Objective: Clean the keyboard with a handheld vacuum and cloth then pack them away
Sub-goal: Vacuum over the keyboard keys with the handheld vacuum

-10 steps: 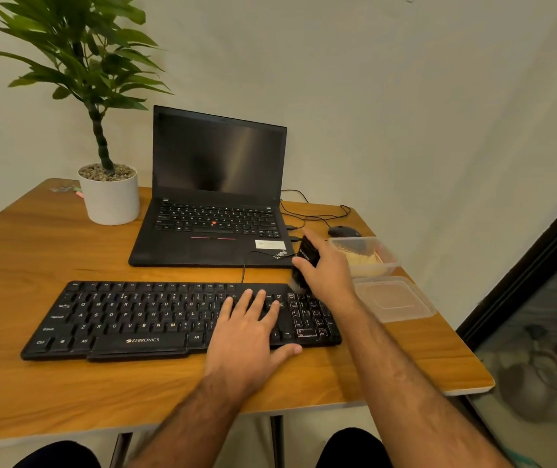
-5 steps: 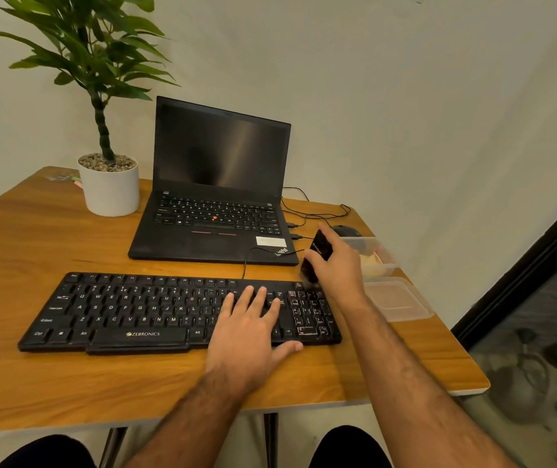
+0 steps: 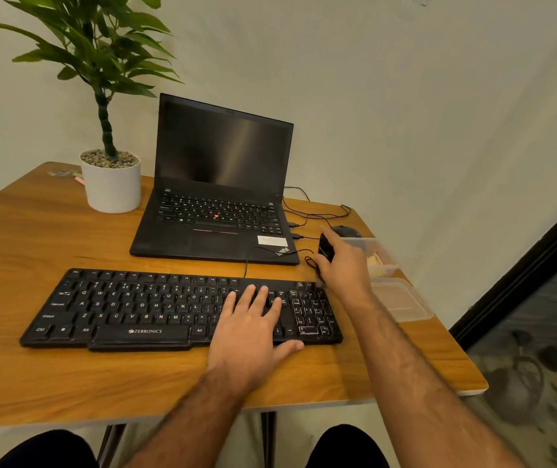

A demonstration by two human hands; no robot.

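Black full-size wired keyboard [image 3: 175,309] with white legends, "ZEBRONICS" printed on the spacebar, lies flat near the front edge of the wooden desk [image 3: 27,251]; its thin black cable runs from the back edge toward the laptop. Left hand [image 3: 253,329] rests flat on the keyboard's right-middle section, fingers straight and slightly spread over the keys just left of the numpad, thumb out along the front edge, gripping nothing. Right hand [image 3: 344,268] is just past the keyboard's far right corner, fingers curled round a small black handheld vacuum [image 3: 326,251]; white marking on its body is too blurred to read, and its lower end by the numpad corner is smeared by motion. Just right of those fingers: a clear plastic container [image 3: 383,253] with something pale yellow inside, likely the cloth, cannot confirm. Its clear flat lid [image 3: 402,298] lies beside the right wrist. Beyond the fingertips sits a black mouse [image 3: 346,231], cables looping behind. Beyond the left fingers: open black laptop [image 3: 219,187], screen dark, red trackpoint, "ThinkPad" logo on the palmrest corner, white sticker beside it, text unreadable. Far left of both hands: green plant in a white round pot [image 3: 111,187] topped with pebbles.
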